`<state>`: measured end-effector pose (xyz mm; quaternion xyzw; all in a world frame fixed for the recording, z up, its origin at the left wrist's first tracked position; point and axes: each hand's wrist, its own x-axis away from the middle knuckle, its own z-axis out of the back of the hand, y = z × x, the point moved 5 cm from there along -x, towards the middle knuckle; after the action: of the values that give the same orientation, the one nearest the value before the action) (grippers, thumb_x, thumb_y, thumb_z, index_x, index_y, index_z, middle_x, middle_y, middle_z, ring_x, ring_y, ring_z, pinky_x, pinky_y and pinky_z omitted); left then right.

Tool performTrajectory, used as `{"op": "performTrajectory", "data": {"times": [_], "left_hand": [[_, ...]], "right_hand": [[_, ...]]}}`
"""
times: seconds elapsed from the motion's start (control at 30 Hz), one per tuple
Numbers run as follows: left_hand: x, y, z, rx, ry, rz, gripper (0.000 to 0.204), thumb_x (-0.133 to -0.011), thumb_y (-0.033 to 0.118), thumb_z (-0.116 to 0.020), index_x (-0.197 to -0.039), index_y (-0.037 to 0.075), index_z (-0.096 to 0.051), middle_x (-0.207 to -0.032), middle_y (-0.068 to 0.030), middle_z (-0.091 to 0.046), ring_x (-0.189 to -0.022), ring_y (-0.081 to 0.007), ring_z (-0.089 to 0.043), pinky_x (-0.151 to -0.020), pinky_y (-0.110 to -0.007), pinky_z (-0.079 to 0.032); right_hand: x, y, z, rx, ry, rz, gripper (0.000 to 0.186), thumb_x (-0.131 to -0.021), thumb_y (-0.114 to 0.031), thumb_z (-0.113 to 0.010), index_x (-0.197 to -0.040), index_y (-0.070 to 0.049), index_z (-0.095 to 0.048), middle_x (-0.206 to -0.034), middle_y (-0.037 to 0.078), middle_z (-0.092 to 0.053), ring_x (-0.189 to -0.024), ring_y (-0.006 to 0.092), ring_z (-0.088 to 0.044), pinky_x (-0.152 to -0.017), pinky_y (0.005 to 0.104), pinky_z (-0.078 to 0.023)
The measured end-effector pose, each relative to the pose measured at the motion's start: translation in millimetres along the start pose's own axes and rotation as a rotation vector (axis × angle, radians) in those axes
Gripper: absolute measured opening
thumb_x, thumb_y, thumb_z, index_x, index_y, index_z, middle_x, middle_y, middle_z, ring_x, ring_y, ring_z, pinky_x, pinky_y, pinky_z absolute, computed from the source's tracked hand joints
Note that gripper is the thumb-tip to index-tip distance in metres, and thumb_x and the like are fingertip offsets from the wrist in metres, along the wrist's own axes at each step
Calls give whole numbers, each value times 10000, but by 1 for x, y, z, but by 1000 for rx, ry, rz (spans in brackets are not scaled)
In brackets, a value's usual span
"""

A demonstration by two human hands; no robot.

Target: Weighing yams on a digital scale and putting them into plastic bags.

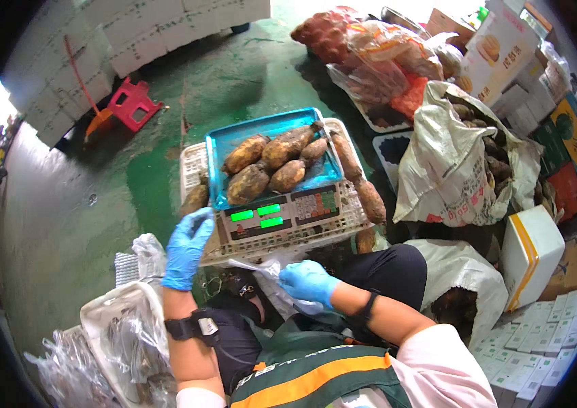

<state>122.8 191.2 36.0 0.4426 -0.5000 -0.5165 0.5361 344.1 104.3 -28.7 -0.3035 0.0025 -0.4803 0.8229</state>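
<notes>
My left hand (186,251), in a blue glove, is raised at the front left of the scale, fingers extended and nothing visible in them. My right hand (305,281), also gloved, grips a clear plastic bag (268,272) in front of my lap. The digital scale (281,217) has a blue tray (220,139) holding several muddy brown tubers (247,183). It stands on a white plastic crate (193,160), with more tubers (370,200) lying along its sides.
An open woven sack of tubers (438,170) and another sack (465,272) are at right, near a foam box (533,255). Bagged produce (356,61) and cartons are behind. A white bin of bags (122,333) is at lower left; a red stool (132,102) stands by stacked boxes.
</notes>
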Motion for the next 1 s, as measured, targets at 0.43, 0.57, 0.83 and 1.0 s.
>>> {"op": "performTrajectory", "data": {"times": [0.43, 0.57, 0.83, 1.0], "left_hand": [[67, -36, -85, 1125, -405, 549, 686, -797, 579, -522, -1279, 95, -449, -1233, -126, -518, -1162, -312, -472, -938, -509, -366], [73, 18, -98, 1430, -460, 280, 772, -797, 587, -511, -1344, 64, -356, -1323, -164, -430, -1207, -362, -428, -955, -540, -366], [86, 18, -56, 284, -237, -396, 384, -776, 62, -627, -1151, 9, -563, -1127, -136, -585, -1033, -245, -556, -916, -313, -423], [104, -33, -34, -586, -384, 179, 304, -851, 235, -564, -1059, 19, -611, -969, -58, -635, -907, -191, -590, -821, -311, -456]], "right_hand": [[128, 46, 166, -1845, 899, 108, 407, -912, -293, -455, -1207, -16, -501, -1096, 103, -602, -967, 242, -597, -818, 377, -506], [142, 23, 171, -1779, 795, 117, 402, -910, -273, -447, -1207, -8, -499, -1110, 123, -596, -997, 259, -583, -875, 392, -477], [137, 58, 163, -1137, 840, -53, 93, -793, -18, -572, -868, -46, -524, -815, 18, -571, -699, 155, -560, -658, 275, -467], [133, 14, 195, 139, 1042, 146, 159, -680, 70, -570, -757, -53, -506, -718, 72, -533, -623, 233, -533, -592, 289, -438]]}}
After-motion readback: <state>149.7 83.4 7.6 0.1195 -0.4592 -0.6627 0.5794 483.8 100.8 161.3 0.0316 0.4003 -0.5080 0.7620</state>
